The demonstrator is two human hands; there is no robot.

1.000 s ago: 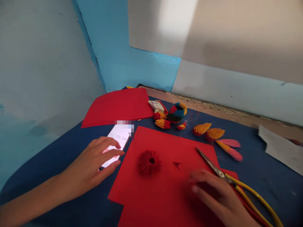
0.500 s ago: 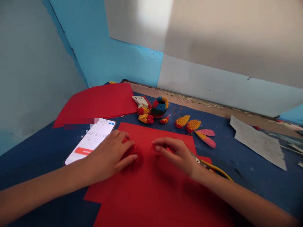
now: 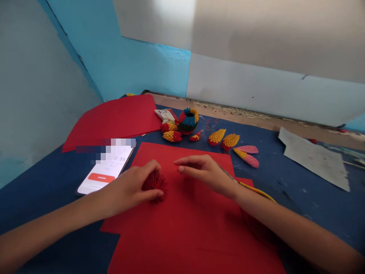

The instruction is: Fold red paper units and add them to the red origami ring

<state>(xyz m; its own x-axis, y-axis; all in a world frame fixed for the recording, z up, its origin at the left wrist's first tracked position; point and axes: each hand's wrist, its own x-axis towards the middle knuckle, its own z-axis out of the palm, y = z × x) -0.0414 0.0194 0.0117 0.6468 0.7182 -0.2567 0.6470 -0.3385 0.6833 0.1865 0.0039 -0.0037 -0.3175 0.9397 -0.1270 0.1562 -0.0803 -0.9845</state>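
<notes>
A round, spiky red ball of folded paper pieces [image 3: 158,185] rests on the red paper sheets [image 3: 176,228]. My left hand [image 3: 139,184] curls around it from the left, thumb at its near side and fingers over its far side. To the right, my right hand [image 3: 203,169] hovers over the sheet with thumb and forefinger close together. A small red piece [image 3: 179,169] shows between those fingertips; its exact shape is too small to make out. A gap separates the two hands.
A lit phone [image 3: 101,177] lies by my left forearm. More red sheets [image 3: 114,118] are at the back left. Beyond my hands are a multicoloured folded-paper ring [image 3: 188,121], several yellow-and-red petals [image 3: 230,141] and a grey sheet [image 3: 313,160]. Something yellow-handled [image 3: 258,190] lies beside my right wrist.
My right hand has lowered its fingers into a closer pinch. My left hand's fingers have shifted around the red ball, arching more over its far side. The camera view has moved slightly.
</notes>
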